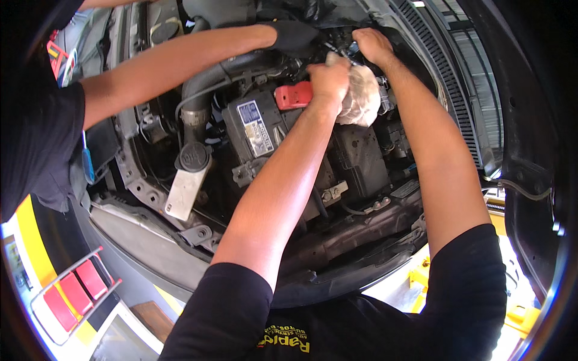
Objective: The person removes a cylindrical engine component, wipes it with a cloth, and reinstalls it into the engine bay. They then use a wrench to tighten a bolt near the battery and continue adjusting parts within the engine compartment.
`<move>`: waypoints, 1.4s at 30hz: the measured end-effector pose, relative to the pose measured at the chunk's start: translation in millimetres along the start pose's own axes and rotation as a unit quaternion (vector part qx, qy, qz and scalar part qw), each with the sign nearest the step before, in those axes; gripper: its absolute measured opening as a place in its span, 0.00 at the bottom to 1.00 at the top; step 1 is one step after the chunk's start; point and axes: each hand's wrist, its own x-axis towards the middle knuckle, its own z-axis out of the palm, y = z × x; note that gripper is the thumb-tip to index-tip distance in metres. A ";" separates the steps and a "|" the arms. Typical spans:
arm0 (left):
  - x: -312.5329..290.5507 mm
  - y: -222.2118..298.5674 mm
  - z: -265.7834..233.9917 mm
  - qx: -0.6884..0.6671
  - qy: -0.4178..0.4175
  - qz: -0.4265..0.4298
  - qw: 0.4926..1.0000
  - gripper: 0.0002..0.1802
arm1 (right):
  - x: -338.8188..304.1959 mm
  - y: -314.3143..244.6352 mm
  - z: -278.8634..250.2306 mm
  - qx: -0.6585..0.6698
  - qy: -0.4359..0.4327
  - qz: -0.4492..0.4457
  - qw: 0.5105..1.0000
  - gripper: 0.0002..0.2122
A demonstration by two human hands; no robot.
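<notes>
My left hand (331, 82) is closed on a cream-coloured rag (361, 99), which bunches out to its right over the engine bay. A little farther back, my right hand (371, 46) curls its fingers beside a small shiny metal part (353, 48); what it grips there I cannot make out. Just left of the rag is a red plastic terminal cover (293, 95) on the car battery (256, 127). From the left reaches another person's arm, its black-gloved hand (294, 39) close to my hands, the fingertips hidden among dark parts.
A reservoir with a black cap (194, 156) stands left of the battery. The car's front edge (156, 243) curves below, and the slatted cowl (442, 78) runs along the right. On the floor at lower left is a red-padded frame (75, 292).
</notes>
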 end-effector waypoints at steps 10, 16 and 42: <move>-54.9 39.3 23.6 0.149 0.067 -0.041 0.986 0.41 | -8.5 -9.8 -6.6 0.007 -0.020 0.068 0.997 0.23; -75.2 35.0 7.9 0.450 -0.119 0.028 0.885 0.34 | -16.8 -9.1 -22.8 0.059 -0.082 0.097 0.990 0.25; 31.0 -26.2 23.8 -0.190 -0.076 -0.226 0.952 0.13 | -25.9 17.3 -8.6 -0.008 0.059 0.059 0.996 0.20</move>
